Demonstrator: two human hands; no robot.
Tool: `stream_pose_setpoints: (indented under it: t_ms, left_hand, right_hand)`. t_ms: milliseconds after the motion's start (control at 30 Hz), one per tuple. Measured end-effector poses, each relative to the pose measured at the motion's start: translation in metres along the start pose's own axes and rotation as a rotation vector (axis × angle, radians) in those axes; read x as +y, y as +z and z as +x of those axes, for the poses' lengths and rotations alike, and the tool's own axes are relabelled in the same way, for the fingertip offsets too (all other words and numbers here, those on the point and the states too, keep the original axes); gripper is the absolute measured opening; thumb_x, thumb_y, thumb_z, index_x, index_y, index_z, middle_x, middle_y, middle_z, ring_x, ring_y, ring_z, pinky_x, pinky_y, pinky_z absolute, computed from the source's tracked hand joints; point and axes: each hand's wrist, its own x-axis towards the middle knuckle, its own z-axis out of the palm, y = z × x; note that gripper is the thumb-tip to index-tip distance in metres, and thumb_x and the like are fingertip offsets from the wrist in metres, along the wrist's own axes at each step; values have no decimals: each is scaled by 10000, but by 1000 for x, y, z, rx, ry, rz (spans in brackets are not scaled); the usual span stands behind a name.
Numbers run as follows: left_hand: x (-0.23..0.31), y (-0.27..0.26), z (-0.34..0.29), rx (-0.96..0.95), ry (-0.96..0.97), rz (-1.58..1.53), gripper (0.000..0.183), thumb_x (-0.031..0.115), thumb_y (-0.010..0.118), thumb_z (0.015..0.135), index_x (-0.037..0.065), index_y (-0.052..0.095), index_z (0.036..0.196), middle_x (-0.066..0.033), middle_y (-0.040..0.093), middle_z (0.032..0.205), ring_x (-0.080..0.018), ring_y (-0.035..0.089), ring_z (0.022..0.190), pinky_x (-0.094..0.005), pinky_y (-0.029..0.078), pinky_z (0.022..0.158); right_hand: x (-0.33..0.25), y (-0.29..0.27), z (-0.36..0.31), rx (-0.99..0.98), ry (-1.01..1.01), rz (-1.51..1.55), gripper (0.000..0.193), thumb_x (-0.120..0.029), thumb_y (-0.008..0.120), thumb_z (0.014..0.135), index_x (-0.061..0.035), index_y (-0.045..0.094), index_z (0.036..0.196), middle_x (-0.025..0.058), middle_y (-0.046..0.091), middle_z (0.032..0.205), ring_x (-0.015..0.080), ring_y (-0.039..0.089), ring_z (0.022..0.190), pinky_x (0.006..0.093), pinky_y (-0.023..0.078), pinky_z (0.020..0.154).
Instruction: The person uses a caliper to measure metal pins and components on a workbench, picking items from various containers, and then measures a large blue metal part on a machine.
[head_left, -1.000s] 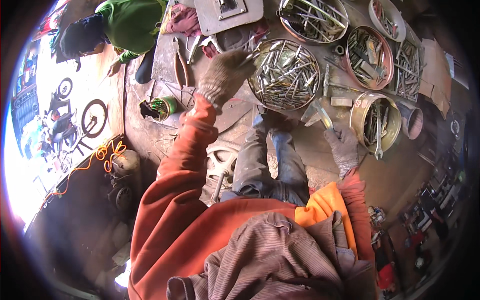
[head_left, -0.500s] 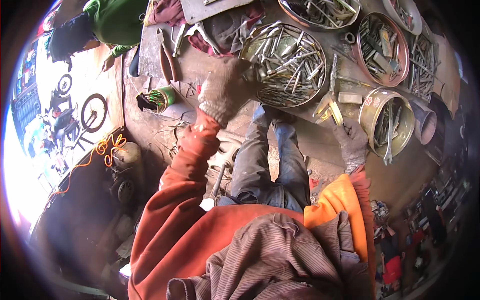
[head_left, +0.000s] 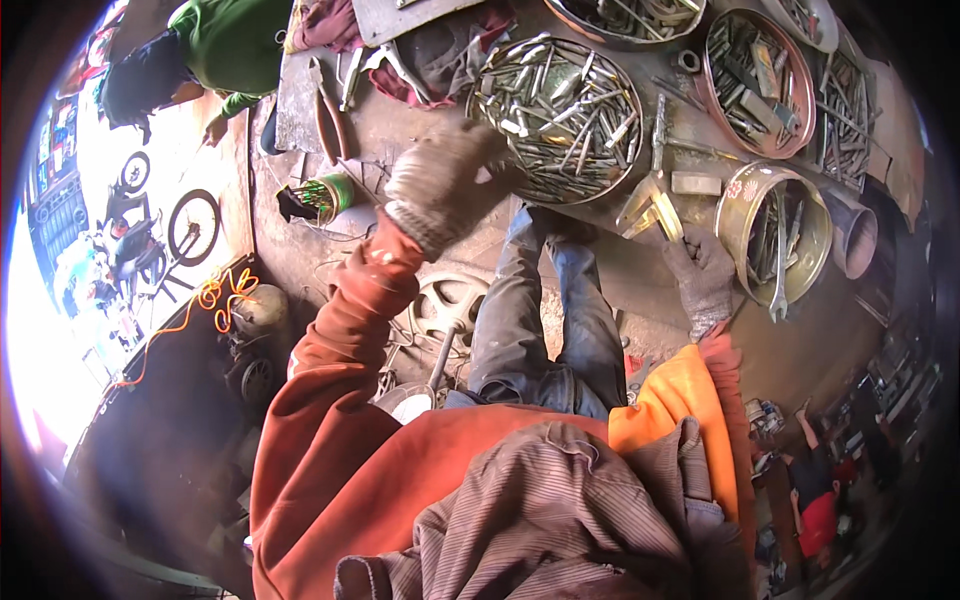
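My left hand (head_left: 440,185), in a knitted work glove, is beside the left rim of a round pan (head_left: 638,130) heaped with slim metal bits (head_left: 560,120). Motion smears its fingers, so whether they hold anything is hidden. My right hand (head_left: 703,275), also gloved, is closed around one end of a V-shaped metal tool (head_left: 664,215) with a yellowish shine, perhaps a caliper. That tool points away from me, between the pan and a yellowish tin (head_left: 738,225) lying tilted with its mouth toward me. A wrench (head_left: 780,265) sticks out of the tin.
A copper-coloured pan (head_left: 712,85) holds metal blocks and bits. Pliers (head_left: 328,125) lie at the far left, beyond a green tin (head_left: 338,195) of thin rods. A small block (head_left: 697,184) lies near the right hand. Another person in green (head_left: 235,45) is at the upper left.
My left hand has drawn a little left and nearer to me, away from the pan's rim. The right hand keeps its hold on the V-shaped tool. The whole view has shifted slightly.
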Motion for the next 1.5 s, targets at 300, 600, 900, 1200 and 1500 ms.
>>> stream_pose_setpoints:
  t_ms: [300,600,900,1200,1500]
  left_hand:
    - [-9,15,54,331,-94,-237,248,287,752,884,59,705,971,-144,667,846,-320,680,799,-378,535,724]
    - [11,30,16,117,6,-128,152,184,709,899,68,691,996,-138,663,900,-324,669,838,-404,539,731]
    - [31,29,33,-25,105,26,235,158,693,896,98,708,1123,-144,678,949,-344,676,856,-433,553,723]
    - [37,26,7,145,25,-62,218,149,685,911,72,726,1111,-184,694,983,-360,691,926,-412,548,803]
    - [32,32,35,-18,177,52,247,192,641,912,131,719,1139,-199,686,964,-419,671,870,-499,546,756]
  right_hand:
    - [10,-1,2,-18,19,58,228,-148,771,891,-8,720,1064,-63,572,769,40,455,684,236,405,617]
    - [7,-1,1,-19,-14,55,254,-164,780,880,-11,722,1073,-12,622,768,67,499,701,269,447,654]
    - [1,-2,0,-9,-72,-12,235,-181,782,877,-6,722,1021,-15,624,756,69,498,685,275,451,636]
    - [9,-1,-10,-8,-140,11,243,-202,809,858,-15,708,977,-29,594,725,72,494,669,268,443,618]
    - [36,14,-145,-19,138,26,293,-256,792,852,-12,735,1005,7,654,764,107,572,719,294,482,660]
